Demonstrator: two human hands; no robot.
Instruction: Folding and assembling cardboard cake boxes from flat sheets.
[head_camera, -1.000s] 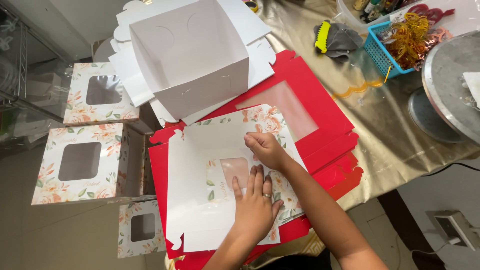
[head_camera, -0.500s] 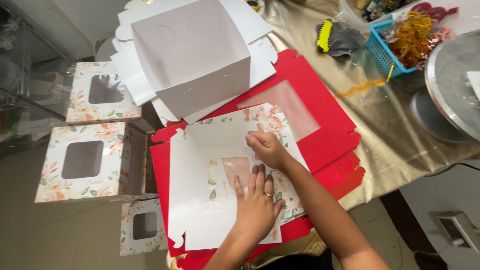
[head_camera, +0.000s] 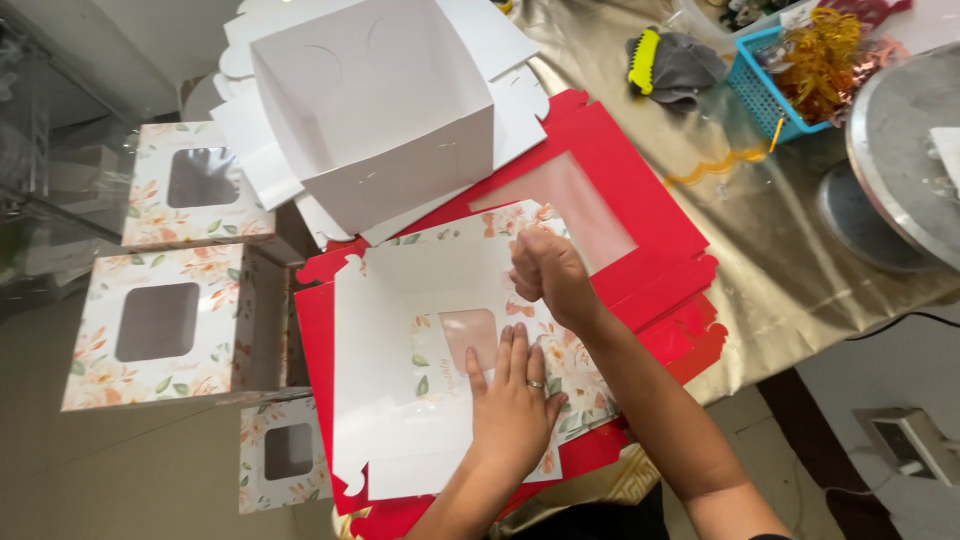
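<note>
flat floral box blank, mid-fold, on red sheets

nearest: left hand (head_camera: 515, 400) flat, fingers spread, pinning floral window-box blank (head_camera: 440, 350) on red flat blanks (head_camera: 640, 215). right hand (head_camera: 545, 268), earlier open with fingertips on the card, now curled into a fist pressing the upper panel; nothing gripped, crease apparently being set. beyond: upright white box (head_camera: 375, 100); left: finished floral boxes (head_camera: 165, 325); far right: blue basket (head_camera: 775, 85).

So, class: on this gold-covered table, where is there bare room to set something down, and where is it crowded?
Bare gold cloth lies between the red flat box, the blue basket and the round metal stand. The rest is crowded: the open white box on stacked blanks, and both hands, left hand and right hand, on the floral blank.
</note>
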